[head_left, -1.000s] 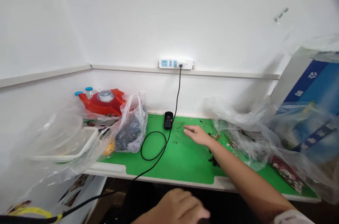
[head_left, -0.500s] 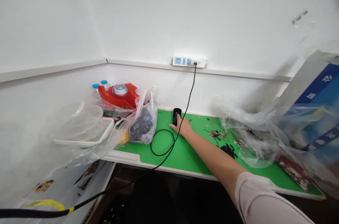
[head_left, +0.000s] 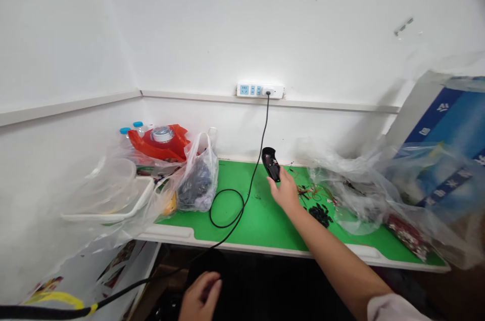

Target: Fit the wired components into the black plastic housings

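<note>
My right hand (head_left: pixel 286 190) is closed on a black computer mouse shell (head_left: pixel 271 163), held by its near end above the green tabletop (head_left: pixel 261 220). The shell tilts away from me, and its hollow inside partly shows. My left hand (head_left: pixel 200 296) is low at the front, below the table edge. Its fingers are loosely curled, the thumb stands apart from them, and I see nothing between them. Close to my right wrist lie a pile of small black parts (head_left: pixel 320 215) and thin coloured wires (head_left: pixel 308 192).
A black cable (head_left: pixel 253 179) runs from the wall power strip (head_left: pixel 260 90), loops on the table and crosses its front edge. Plastic bags (head_left: pixel 199 179) and a white tray (head_left: pixel 142 194) are on the left. Clear plastic wrap (head_left: pixel 359 199) and a blue-and-white box (head_left: pixel 447 124) stand right.
My right hand has lifted the mouse shell off the tabletop and brought it to the right, over the cable. My left hand has come into view at the bottom. The view has shifted slightly.
</note>
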Available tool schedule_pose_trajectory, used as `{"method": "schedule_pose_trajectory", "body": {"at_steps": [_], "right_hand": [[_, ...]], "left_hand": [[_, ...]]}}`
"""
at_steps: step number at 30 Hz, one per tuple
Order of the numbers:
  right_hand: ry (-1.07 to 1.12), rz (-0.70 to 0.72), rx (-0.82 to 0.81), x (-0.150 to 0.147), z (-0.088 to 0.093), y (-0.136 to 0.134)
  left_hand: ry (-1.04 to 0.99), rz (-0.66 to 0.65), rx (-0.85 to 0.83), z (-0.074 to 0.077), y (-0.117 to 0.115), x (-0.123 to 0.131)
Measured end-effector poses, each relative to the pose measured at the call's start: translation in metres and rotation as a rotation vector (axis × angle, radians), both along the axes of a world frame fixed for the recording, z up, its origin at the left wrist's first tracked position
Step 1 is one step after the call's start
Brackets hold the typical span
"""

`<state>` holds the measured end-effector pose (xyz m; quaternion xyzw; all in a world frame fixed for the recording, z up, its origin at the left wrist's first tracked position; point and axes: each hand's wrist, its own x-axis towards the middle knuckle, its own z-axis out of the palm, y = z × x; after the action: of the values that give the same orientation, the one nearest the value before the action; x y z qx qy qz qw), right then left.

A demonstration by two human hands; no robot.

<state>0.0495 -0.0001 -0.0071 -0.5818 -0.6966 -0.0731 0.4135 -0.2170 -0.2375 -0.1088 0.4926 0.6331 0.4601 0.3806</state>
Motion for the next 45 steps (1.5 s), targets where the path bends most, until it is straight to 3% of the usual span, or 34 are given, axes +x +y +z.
{"method": "schedule_pose_trajectory", "body": {"at_steps": [3, 6, 9, 12, 16, 18, 22, 24, 27, 38, 42, 45], "right_hand": [[0.09, -0.055, 0.144, 0.024, -0.004, -0.034], [0.118, -0.03, 0.262, 0.036, -0.007, -0.066], [0.097, 0.048, 0.302, 0.044, -0.007, -0.082], [0.081, 0.103, 0.271, 0.055, -0.003, -0.081], [0.206, 0.212, 0.174, 0.078, 0.004, -0.067], [0.436, 0.206, 0.122, 0.09, 0.003, -0.059], [1.119, 0.077, -0.086, 0.106, -0.007, -0.04], [1.363, 0.141, -0.223, 0.108, -0.01, -0.032], [1.526, 0.257, -0.33, 0.108, -0.009, -0.026], [1.561, 0.353, -0.465, 0.117, -0.008, -0.03], [1.445, 0.302, -0.243, 0.111, -0.006, -0.032], [1.128, 0.145, -0.038, 0.103, -0.007, -0.037]], "left_hand": [[-0.357, -0.338, 0.043, 0.055, 0.033, 0.083], [-0.68, -0.388, 0.158, 0.096, 0.086, 0.146], [-0.929, -0.362, 0.175, 0.119, 0.149, 0.191], [-0.988, -0.463, 0.143, 0.132, 0.197, 0.224], [-1.028, -0.466, 0.118, 0.133, 0.227, 0.241], [-1.031, -0.411, 0.103, 0.127, 0.235, 0.238], [-0.962, -0.402, 0.041, 0.116, 0.246, 0.225], [-0.936, -0.438, 0.022, 0.114, 0.248, 0.222], [-0.929, -0.479, 0.012, 0.115, 0.249, 0.223], [-0.887, -0.588, -0.007, 0.119, 0.241, 0.224], [-0.854, -0.517, -0.052, 0.117, 0.242, 0.225], [-0.858, -0.431, -0.126, 0.116, 0.243, 0.225]]}}
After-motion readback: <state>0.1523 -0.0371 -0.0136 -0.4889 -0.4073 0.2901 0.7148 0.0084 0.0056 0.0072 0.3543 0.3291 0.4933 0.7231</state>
